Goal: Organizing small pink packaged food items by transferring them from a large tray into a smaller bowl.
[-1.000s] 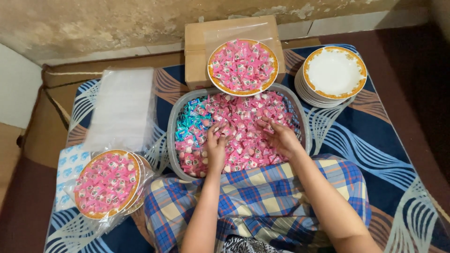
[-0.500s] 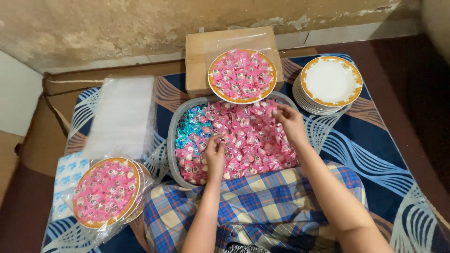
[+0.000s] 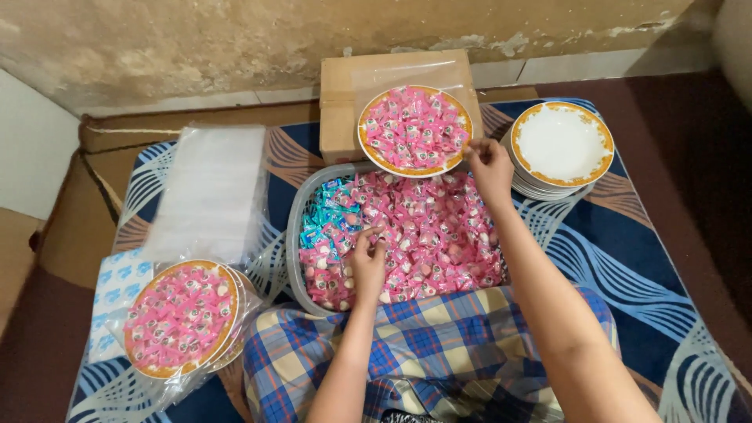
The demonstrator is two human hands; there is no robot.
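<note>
Since half a second ago, the person's right hand (image 3: 489, 160) has travelled up from the middle of the candy pile to the right rim of the heaped plate (image 3: 415, 130), which sits on a cardboard box (image 3: 345, 102) at upper centre of the frame. Its fingers are pinched together at the plate's edge; whether they hold a candy cannot be made out. The left hand (image 3: 366, 262) has barely shifted and rests on the pink candies (image 3: 439, 235) in the grey plastic basin (image 3: 293, 235) at centre, fingers curled loosely on the wrappers, thumb and forefinger nearly meeting. A small patch of blue-wrapped candies (image 3: 325, 211) fills the basin's upper left corner. As for progress, one plate looks full on the box, and another filled plate in a clear bag (image 3: 182, 317) lies at lower left on top of at least one more. A stack of empty white plates with orange rims (image 3: 560, 145) waits at upper right, and a pile of clear bags (image 3: 211, 192) lies at upper left, so by my judgement much of the work remains, with the basin well stocked. Both forearms reach forward over a blue checked cloth (image 3: 439, 352) across the person's lap, the right arm stretched further than the left. Everything sits on a blue patterned mat (image 3: 666, 258) on the floor.
</note>
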